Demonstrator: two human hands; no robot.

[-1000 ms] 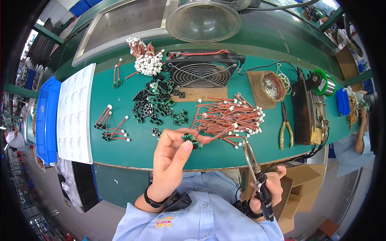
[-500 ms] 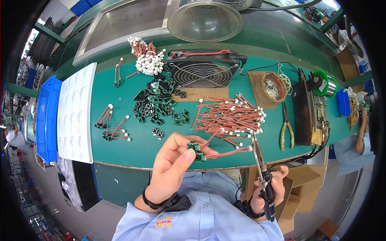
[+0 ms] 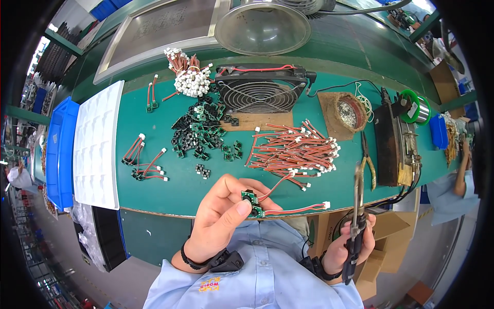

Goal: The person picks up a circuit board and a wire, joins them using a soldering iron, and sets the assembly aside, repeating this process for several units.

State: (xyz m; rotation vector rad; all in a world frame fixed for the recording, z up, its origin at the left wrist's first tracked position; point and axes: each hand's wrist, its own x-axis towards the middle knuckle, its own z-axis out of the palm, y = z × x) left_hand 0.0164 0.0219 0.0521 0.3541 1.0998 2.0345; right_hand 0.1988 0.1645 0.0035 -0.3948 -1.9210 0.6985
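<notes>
Left hand (image 3: pixel 218 219): thumb and fingers pinching two small green boards (image 3: pixel 248 197) near one edge; grip likely chosen to leave the wired edge exposed.
Red leads (image 3: pixel 298 209): run rightward from the left fingers, one nearly level, one angled up toward the pile; lower white connector (image 3: pixel 325 205) unheld.
Right hand (image 3: pixel 366 242): fingers closed round the handle of a soldering iron (image 3: pixel 355 226); metal end up, apart from the left fingers, presumably to spare skin and boards.
Lead pile (image 3: pixel 293 149): on the tabletop (image 3: pixel 154 198), beyond the left fingers; placed, I judge, for short reach.
Board heap (image 3: pixel 200 126): beyond the left fingers, leftward; same reasoning.
Solder spool (image 3: pixel 423 109): beyond the right fingers, farther right; suits the iron's side.
</notes>
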